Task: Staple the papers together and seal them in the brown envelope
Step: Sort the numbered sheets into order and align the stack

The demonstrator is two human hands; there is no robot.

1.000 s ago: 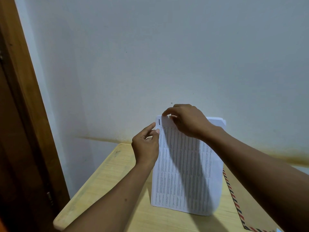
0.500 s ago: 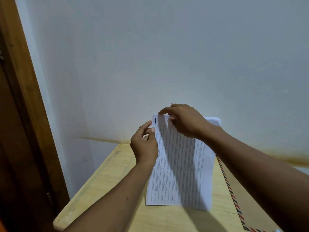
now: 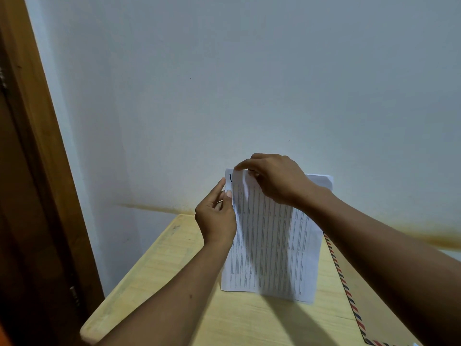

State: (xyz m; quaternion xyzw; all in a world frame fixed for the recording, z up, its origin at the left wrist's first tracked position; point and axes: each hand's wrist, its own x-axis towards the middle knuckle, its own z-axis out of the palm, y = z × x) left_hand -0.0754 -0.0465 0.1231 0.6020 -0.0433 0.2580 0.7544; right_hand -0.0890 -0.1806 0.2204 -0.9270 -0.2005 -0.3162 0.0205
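Observation:
A stack of white printed papers (image 3: 272,248) stands upright on its bottom edge above the wooden table (image 3: 159,273). My left hand (image 3: 215,218) pinches the stack's upper left edge. My right hand (image 3: 277,178) grips the top edge, its fingers curled over the front sheet. A short dark mark, perhaps a staple, shows at the top left corner. The brown envelope (image 3: 369,303), with a red and blue striped border, lies flat on the table at the right, partly hidden under my right forearm.
A pale wall (image 3: 249,83) rises directly behind the table. A dark wooden door frame (image 3: 37,171) stands at the left. The table's left edge is close to the frame. No stapler is visible.
The stack has shifted a little to the left and lifted slightly off the table, and its lower edge swung. Both hands kept their hold on the top of the papers.

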